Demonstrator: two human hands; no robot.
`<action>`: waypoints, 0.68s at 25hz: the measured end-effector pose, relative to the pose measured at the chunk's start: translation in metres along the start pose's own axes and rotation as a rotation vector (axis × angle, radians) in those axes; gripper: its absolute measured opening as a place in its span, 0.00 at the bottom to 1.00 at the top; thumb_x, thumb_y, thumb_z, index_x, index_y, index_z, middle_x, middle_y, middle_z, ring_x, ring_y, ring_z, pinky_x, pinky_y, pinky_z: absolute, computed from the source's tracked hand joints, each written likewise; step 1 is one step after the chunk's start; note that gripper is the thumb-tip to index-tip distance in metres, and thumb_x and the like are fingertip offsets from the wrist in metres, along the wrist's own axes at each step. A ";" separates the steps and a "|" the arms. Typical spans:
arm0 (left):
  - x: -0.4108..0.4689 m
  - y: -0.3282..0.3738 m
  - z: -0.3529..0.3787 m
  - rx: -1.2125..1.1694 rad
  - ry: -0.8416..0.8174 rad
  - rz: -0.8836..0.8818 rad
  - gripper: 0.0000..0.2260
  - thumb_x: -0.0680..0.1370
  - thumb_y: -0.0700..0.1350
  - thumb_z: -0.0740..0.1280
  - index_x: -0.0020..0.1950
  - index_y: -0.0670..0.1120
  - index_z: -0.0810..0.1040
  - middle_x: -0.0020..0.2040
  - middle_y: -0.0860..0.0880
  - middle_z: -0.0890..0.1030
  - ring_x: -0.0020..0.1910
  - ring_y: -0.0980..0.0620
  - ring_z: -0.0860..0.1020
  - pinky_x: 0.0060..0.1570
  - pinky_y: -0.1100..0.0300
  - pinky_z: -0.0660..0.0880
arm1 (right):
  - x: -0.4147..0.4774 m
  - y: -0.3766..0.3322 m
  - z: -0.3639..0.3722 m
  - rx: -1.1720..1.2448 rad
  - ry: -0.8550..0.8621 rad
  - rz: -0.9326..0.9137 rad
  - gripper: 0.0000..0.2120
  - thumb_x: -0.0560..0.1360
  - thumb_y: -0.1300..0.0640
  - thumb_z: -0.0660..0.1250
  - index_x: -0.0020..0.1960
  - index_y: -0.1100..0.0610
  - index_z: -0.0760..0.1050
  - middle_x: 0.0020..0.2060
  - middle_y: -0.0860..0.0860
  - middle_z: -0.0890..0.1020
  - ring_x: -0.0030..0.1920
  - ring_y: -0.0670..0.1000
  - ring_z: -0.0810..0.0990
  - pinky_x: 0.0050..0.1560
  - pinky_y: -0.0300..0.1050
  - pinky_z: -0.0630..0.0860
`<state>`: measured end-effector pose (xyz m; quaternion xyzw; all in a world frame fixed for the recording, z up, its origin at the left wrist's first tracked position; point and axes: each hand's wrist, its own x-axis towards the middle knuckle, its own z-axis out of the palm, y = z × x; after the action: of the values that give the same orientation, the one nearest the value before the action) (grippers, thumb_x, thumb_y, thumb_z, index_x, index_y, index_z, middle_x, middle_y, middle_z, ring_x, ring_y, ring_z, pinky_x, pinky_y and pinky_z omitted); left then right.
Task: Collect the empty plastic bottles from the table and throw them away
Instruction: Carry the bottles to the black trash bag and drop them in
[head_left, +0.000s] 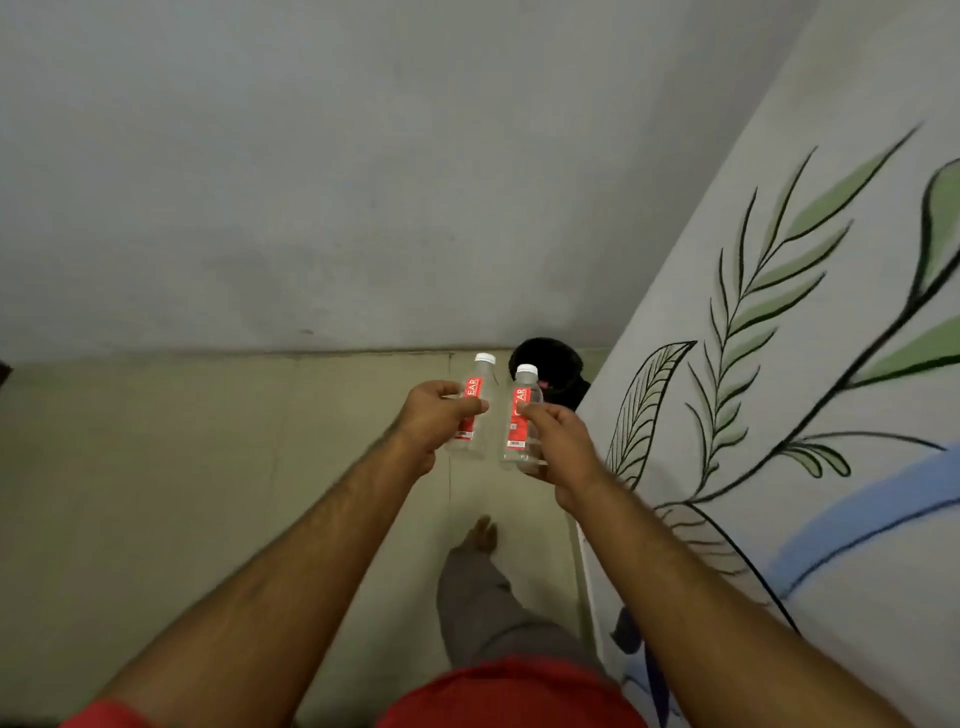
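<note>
Bottles: your left hand grip clamps one clear red-labelled plastic bottle, your right hand grip another, both upright, caps beyond grips, toward the black bin ahead for disposal.

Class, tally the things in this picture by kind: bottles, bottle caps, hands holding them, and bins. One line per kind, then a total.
Clear plastic bottles with red labels: 2, left bottle, right bottle
White caps: 2
Hands: 2, left hand, right hand
Black bin in the corner: 1
Total: 7
</note>
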<state>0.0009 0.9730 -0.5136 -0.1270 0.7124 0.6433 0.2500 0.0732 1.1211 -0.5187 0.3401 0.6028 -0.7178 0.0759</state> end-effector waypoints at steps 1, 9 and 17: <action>0.038 0.013 0.009 0.052 -0.015 -0.015 0.14 0.71 0.37 0.74 0.56 0.40 0.79 0.46 0.42 0.83 0.38 0.50 0.82 0.33 0.61 0.78 | 0.034 -0.009 0.001 0.027 0.034 0.017 0.19 0.76 0.48 0.70 0.63 0.53 0.74 0.52 0.54 0.84 0.46 0.53 0.85 0.39 0.45 0.80; 0.233 0.120 0.057 0.339 -0.166 -0.048 0.13 0.70 0.36 0.73 0.54 0.37 0.80 0.42 0.41 0.81 0.33 0.51 0.77 0.26 0.64 0.75 | 0.196 -0.099 0.004 0.103 0.201 0.129 0.17 0.75 0.51 0.72 0.60 0.57 0.76 0.53 0.55 0.84 0.47 0.53 0.83 0.42 0.46 0.79; 0.447 0.157 0.123 0.801 -0.481 0.015 0.15 0.68 0.43 0.75 0.53 0.41 0.82 0.47 0.41 0.84 0.41 0.44 0.83 0.38 0.53 0.82 | 0.360 -0.132 0.013 0.330 0.539 0.269 0.08 0.77 0.52 0.71 0.45 0.56 0.76 0.47 0.58 0.80 0.43 0.54 0.76 0.38 0.43 0.70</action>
<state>-0.4307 1.1788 -0.6174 0.1375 0.8274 0.3304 0.4329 -0.2731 1.2523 -0.6201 0.6014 0.4270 -0.6735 -0.0481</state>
